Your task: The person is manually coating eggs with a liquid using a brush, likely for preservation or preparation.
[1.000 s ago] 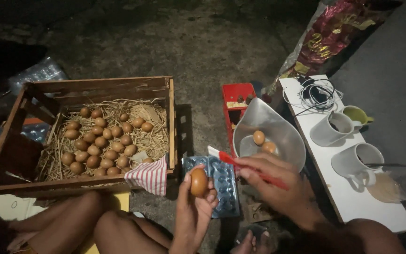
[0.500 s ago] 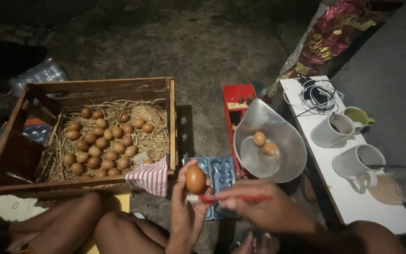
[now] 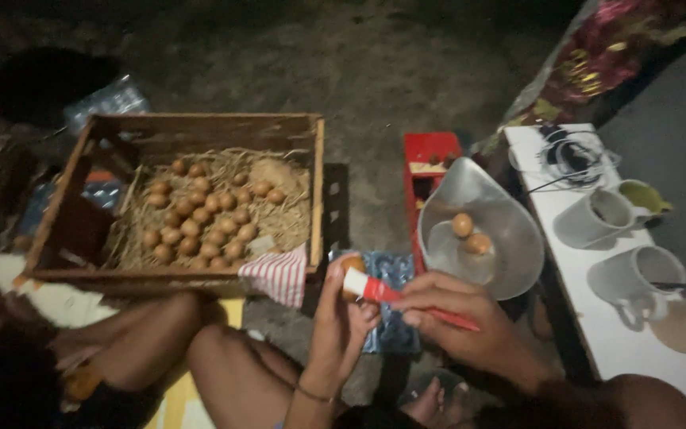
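My left hand (image 3: 339,322) holds a brown egg (image 3: 352,264) upright in front of me. My right hand (image 3: 458,322) grips a red marker (image 3: 406,300) whose white tip rests against that egg. Under both hands lies a blue egg tray (image 3: 395,318) on the ground. A wooden crate (image 3: 200,127) with straw and several brown eggs (image 3: 200,218) stands to the left. Right of my hands, a metal scale pan (image 3: 510,246) holds two eggs (image 3: 470,234).
A red-and-white striped cloth (image 3: 279,274) hangs at the crate's near corner. A red box (image 3: 429,155) stands behind the pan. A white bench (image 3: 621,334) at the right carries two grey jugs (image 3: 597,218), a green cup (image 3: 643,197) and coiled cable (image 3: 569,155). My bare knees (image 3: 192,349) are below.
My right hand brought the red marker leftward, from beside the egg onto its shell. The egg stayed in my left hand, slightly lower and nearer.
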